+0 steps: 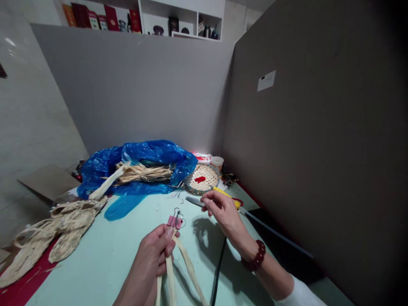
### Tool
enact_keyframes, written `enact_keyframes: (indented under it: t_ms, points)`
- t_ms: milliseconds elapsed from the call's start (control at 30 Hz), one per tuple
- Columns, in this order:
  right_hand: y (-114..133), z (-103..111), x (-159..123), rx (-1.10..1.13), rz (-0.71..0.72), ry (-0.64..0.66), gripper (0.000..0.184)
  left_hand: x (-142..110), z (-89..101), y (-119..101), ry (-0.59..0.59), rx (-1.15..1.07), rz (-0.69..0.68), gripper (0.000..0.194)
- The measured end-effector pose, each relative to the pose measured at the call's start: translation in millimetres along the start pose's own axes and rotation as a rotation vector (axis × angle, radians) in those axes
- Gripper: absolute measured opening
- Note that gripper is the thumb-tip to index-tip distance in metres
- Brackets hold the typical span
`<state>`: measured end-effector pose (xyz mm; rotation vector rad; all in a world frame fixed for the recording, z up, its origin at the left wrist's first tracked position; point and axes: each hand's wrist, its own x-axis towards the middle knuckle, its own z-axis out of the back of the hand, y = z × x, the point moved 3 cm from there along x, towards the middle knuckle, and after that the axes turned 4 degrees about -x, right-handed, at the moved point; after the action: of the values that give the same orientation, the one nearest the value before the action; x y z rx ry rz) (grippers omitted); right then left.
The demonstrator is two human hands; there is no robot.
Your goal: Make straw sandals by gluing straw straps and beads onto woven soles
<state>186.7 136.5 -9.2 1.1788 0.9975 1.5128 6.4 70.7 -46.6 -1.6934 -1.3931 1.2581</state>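
My left hand (156, 250) is closed around several pale, flat straw-like strips (190, 265), pinching them just below a pink binder clip (174, 221) with wire handles. The strips hang down toward the front edge of view. Higher and to the right, my right hand (225, 212) is above the table with its thumb and fingers curled together. Whatever may lie between those fingertips is too small to make out. Partly hidden behind that hand are scissors, their grey blades (194, 201) pointing left, and a yellow tool (222, 192).
A blue plastic bag (153, 151) with a bundle of dry husks (145, 173) lies at the back. Beside it sit a round woven tray (208, 172) holding a red piece (200, 179) and a cup (217, 161). Woven sandals (75, 225) rest at left. A black cable (219, 267) crosses the tabletop.
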Motion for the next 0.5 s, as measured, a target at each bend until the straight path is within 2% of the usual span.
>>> enact_keyframes:
  t_ms: [133,200,267,333,500]
  points:
    - [7.2,-27.0,-20.9,-0.044,0.000,0.281,0.029,-0.3,-2.5,-4.1,-0.043,-0.028,-0.046,0.038]
    - [9.6,-42.2,-33.8,-0.025,-0.002,0.368,0.025,-1.3,-4.5,-5.6,-0.052,-0.034,-0.060,0.040]
    - [9.1,-53.6,-42.6,0.036,-0.028,0.400,0.019,-2.7,-6.6,-5.6,-0.052,-0.028,-0.060,0.038]
    - [6.0,-61.0,-46.9,0.125,-0.083,0.427,0.024,-4.3,-8.6,-4.7,-0.051,-0.006,-0.047,0.037]
    - [0.4,-61.1,-45.8,0.250,-0.227,0.424,0.030,-9.1,-13.1,-6.5,-0.044,0.069,-0.019,0.046]
